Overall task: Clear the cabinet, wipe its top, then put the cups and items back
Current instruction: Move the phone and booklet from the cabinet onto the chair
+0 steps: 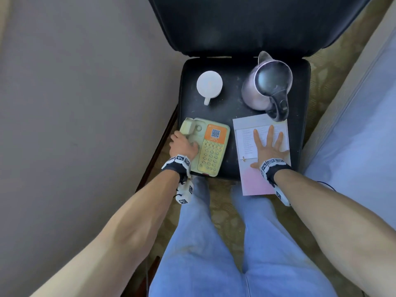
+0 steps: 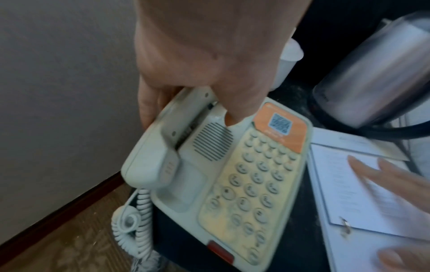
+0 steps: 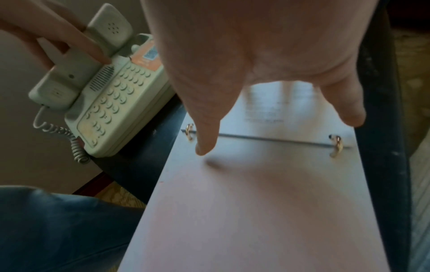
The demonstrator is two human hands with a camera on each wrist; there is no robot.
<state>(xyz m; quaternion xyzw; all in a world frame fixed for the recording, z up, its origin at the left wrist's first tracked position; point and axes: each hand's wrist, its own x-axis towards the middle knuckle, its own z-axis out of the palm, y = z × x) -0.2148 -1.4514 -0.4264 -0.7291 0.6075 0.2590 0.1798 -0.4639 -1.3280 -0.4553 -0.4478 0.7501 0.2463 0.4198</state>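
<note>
A pale green telephone [image 1: 211, 146] lies at the front left of a black chair seat [image 1: 231, 108]. My left hand [image 1: 184, 142] grips its left side, fingers curled round the handset [image 2: 149, 165] and thumb on the body beside the speaker grille. My right hand [image 1: 265, 146] lies flat, fingers spread, on a ring-bound booklet [image 1: 255, 181] that overhangs the seat's front edge. A white cup [image 1: 209, 84] stands upside down at the back left. A steel kettle [image 1: 265, 86] stands at the back right, its handle over the booklet's far edge.
A grey wall [image 1: 75, 103] runs close along the left, with a dark baseboard [image 2: 58, 220] at the floor. A bed with a pale sheet [image 1: 353, 136] sits to the right. The chair's black backrest [image 1: 257, 22] rises behind the seat. My legs in blue jeans stand just in front.
</note>
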